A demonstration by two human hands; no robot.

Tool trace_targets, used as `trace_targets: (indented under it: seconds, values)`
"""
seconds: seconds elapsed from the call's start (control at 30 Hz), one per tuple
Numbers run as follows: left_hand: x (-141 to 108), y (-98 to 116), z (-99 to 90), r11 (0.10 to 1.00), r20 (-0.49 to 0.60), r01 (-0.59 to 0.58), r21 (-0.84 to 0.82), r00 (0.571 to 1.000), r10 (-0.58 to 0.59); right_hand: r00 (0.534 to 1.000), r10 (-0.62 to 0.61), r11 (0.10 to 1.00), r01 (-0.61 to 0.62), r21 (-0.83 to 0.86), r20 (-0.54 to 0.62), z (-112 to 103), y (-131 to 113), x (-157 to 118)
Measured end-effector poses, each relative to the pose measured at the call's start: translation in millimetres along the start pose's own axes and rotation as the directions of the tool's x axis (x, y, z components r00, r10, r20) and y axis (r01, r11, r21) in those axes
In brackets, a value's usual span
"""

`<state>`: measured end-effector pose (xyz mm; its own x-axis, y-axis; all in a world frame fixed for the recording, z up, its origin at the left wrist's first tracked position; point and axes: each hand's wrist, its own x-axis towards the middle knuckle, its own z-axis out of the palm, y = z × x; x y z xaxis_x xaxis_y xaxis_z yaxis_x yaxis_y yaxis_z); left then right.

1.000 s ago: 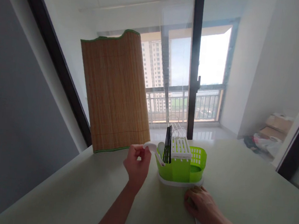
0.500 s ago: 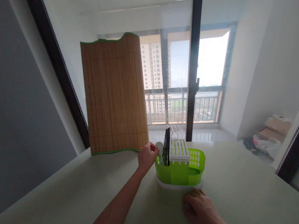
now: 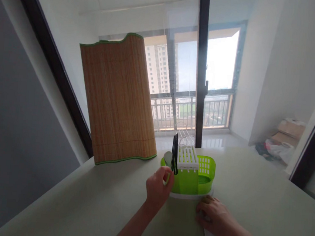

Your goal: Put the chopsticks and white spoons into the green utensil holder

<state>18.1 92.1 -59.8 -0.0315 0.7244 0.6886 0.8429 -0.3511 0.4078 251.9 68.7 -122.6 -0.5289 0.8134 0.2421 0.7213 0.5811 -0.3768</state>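
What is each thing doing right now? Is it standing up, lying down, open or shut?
green caddy: upright on the table, open on top.
black chopsticks: standing on end in the caddy.
white spoon: resting in the caddy, bowl end up.
bamboo mat: standing on its edge, curved.
left hand: fingers curled against the caddy's left side.
right hand: flat on the table by the caddy's base.
glass door: shut.

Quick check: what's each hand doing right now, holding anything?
Left hand: fingers curled at the green caddy, grip unclear.
Right hand: flat on the table, over something white.
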Motion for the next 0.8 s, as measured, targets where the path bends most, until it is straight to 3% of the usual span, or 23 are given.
trace_targets:
  seconds: [0.1,0.2,0.3,0.4,0.53,0.6,0.67,0.8]
  values:
    - [-43.1,9.7,6.4,0.986,0.168,-0.087,-0.143,0.98,0.111,0.999,0.018,1.0,-0.019,0.014,0.038,-10.6,6.4,-2.3]
    - [-67.9,16.9,14.1,0.957,0.344,0.058,-0.285,0.938,0.045,0.994,0.07,0.997,-0.073,0.024,0.085,-18.6,13.1,-5.0]
    - [-73.7,19.2,19.7,0.921,0.453,0.223,-0.319,0.89,-0.059,0.986,0.108,0.991,-0.117,0.061,0.129,-19.6,19.7,-8.3]
    - [-72.9,18.2,22.2,0.909,0.491,0.27,-0.317,0.867,-0.086,0.982,0.118,0.968,-0.147,0.204,0.148,-11.8,24.3,-10.0]
    - [-75.0,17.0,23.9,0.898,0.543,0.302,-0.321,0.835,-0.087,0.959,0.147,0.842,-0.25,0.477,0.243,2.5,17.8,-3.1]
    - [-76.8,17.5,24.7,0.888,0.557,0.306,-0.343,0.828,-0.071,0.98,0.135,0.825,-0.192,0.531,0.143,5.8,7.9,3.3]
    - [-77.5,18.7,24.9,0.875,0.556,0.308,-0.374,0.829,-0.054,0.992,0.115,0.862,-0.077,0.5,-0.046,5.8,-3.9,8.4]
    - [-75.6,23.7,22.9,0.854,0.529,0.311,-0.417,0.847,-0.05,0.943,0.002,0.925,0.125,0.359,-0.334,4.3,-23.0,8.1]
